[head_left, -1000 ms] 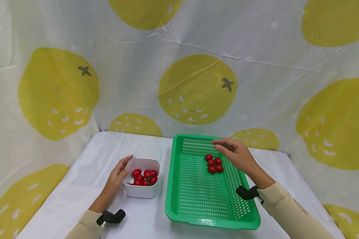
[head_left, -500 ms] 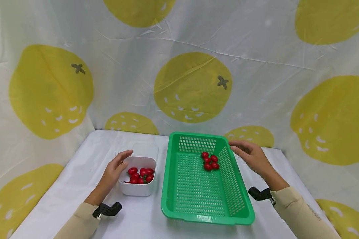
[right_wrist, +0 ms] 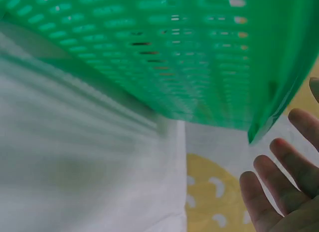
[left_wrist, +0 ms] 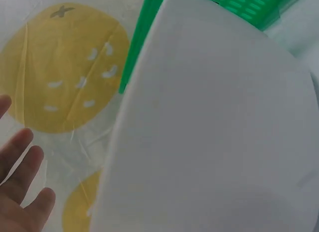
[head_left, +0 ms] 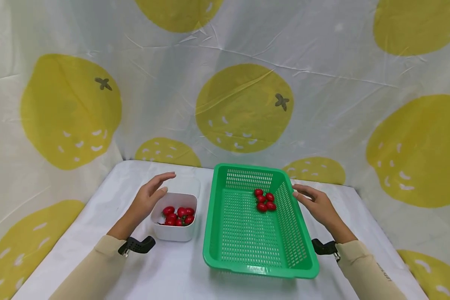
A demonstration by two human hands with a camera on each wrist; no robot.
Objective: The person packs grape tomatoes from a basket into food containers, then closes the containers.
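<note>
In the head view, a white square box (head_left: 175,234) holds several small red cherry tomatoes (head_left: 171,219). My left hand (head_left: 147,199) is raised over the box's left rim with fingers extended and nothing in it; the left wrist view shows its fingers (left_wrist: 22,164) apart from the box wall (left_wrist: 199,112). To the right stands a green perforated basket (head_left: 260,270), with several cherry tomatoes (head_left: 262,207) grouped toward its right side. My right hand (head_left: 319,207) is beside the basket's right rim, fingers loosely extended and holding nothing. Whether a fingertip touches that rim, I cannot tell.
Behind the box lies a pale translucent lid (head_left: 189,184). A white cloth (head_left: 142,275) covers the table. The backdrop (head_left: 333,125) with yellow lemon prints rises at the back and sides. Between box and basket runs a narrow gap.
My right hand has withdrawn from above the basket to the outside of its right rim. The left hand has lifted away from the box's rim. The tomatoes appear unmoved.
</note>
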